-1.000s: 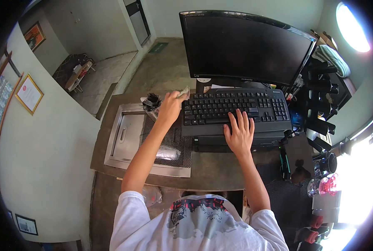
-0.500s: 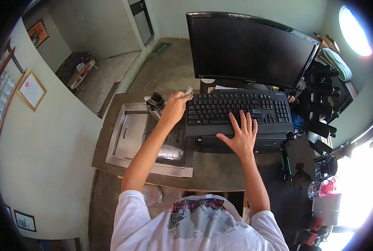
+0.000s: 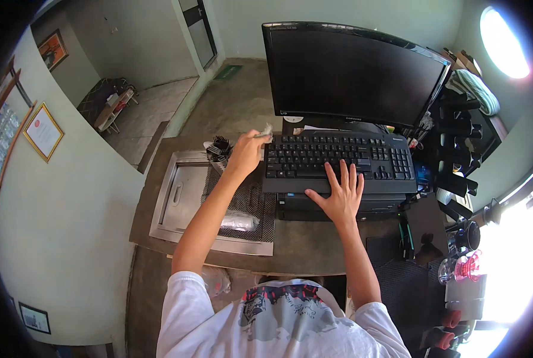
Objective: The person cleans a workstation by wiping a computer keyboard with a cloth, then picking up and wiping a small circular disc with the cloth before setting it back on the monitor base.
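A black keyboard (image 3: pixel 290 184) lies on top of a flat black case (image 3: pixel 299 210), in front of a large dark monitor (image 3: pixel 356 74). My right hand (image 3: pixel 340 201) rests on it with fingers spread over the lower keys and the palm on the front edge. My left hand (image 3: pixel 246 156) is closed at the keyboard's upper left corner. It pinches a small, pale, crumpled cloth or tissue (image 3: pixel 268 130), whose tip sticks up beyond the fingers. Just left of that hand stands a metal cup (image 3: pixel 218 163) of black utensils.
A steel-framed counter inset (image 3: pixel 183 200) with black mesh holds a clear plastic bundle (image 3: pixel 240 221). At right are stacked black cups (image 3: pixel 457 128), a black mat (image 3: pixel 392 271), a glass vessel (image 3: pixel 447 271) and a red dripper (image 3: pixel 468 265). A folded striped towel (image 3: pixel 474 92) sits behind.
The whole view has shifted slightly left and down. Relative to the keyboard, both hands stay in nearly the same place, and the left still pinches the pale cloth or tissue.
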Motion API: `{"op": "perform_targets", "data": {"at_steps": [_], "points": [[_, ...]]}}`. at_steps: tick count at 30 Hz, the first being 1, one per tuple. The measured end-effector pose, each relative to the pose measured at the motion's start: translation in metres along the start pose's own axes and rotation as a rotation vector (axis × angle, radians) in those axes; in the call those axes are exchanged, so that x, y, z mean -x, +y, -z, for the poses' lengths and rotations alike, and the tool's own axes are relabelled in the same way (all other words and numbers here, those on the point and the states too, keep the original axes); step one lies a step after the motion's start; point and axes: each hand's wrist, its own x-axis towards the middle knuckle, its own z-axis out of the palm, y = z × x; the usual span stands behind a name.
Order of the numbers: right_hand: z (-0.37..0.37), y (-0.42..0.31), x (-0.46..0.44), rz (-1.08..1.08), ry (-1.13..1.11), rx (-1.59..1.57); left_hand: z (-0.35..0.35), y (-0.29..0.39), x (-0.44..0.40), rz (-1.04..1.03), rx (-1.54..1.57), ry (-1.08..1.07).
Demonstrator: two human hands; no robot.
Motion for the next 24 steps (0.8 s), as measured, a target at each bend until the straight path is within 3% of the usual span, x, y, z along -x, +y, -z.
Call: {"op": "perform_targets", "data": {"at_steps": [5, 13, 24], "points": [[-0.005, -0.007, -0.001, -0.047, 0.037, 0.039, -0.018, -0.006, 0.014, 0.003, -0.011, -0.029], [-0.003, -0.006, -0.002, -0.015, 0.073, 0.061, -0.022, 0.003, 0.001, 0.007, 0.122, 0.120], [0.001, 0.003, -0.004, 0.024, -0.018, -0.023, -0.020, 0.011, 0.019, -0.009, -0.025, -0.049]]}}
